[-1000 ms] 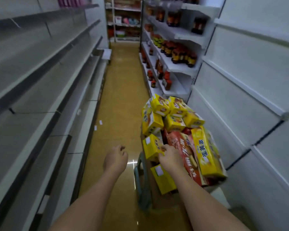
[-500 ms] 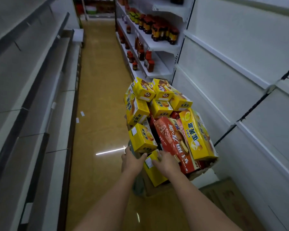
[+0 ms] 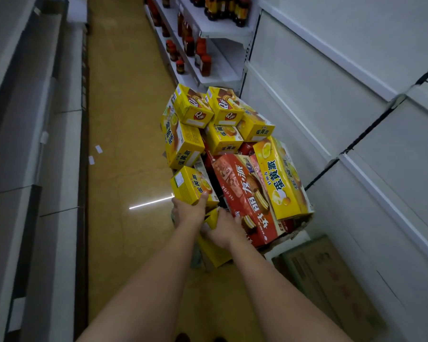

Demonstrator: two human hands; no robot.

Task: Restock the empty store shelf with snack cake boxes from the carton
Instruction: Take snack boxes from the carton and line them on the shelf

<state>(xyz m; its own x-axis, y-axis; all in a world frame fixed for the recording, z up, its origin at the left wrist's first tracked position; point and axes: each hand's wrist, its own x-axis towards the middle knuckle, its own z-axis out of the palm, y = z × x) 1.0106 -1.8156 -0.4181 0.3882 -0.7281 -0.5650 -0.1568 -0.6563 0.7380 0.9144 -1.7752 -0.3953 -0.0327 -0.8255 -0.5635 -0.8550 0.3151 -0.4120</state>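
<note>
Carton point(image 3: 304, 224), heaped w/ snack cake boxes, sits centre frame against the R-side white shelving point(image 3: 356, 99). L hand point(image 3: 190, 213) grips a small yellow box point(image 3: 192, 185): thumb up its near face, box directly at 12 o'clock of the hand, on the pile's near-L edge. R hand point(image 3: 224, 229) sits just at 4 o'clock of L hand, fingers curled on a lower yellow box point(image 3: 214, 251), which runs out toward 6 o'clock under the wrist. Long red box point(image 3: 242, 193) touches R hand at 1 o'clock; large yellow box point(image 3: 279, 177) beside it. L-side shelves point(image 3: 35, 144) at 9 o'clock, bare.
</note>
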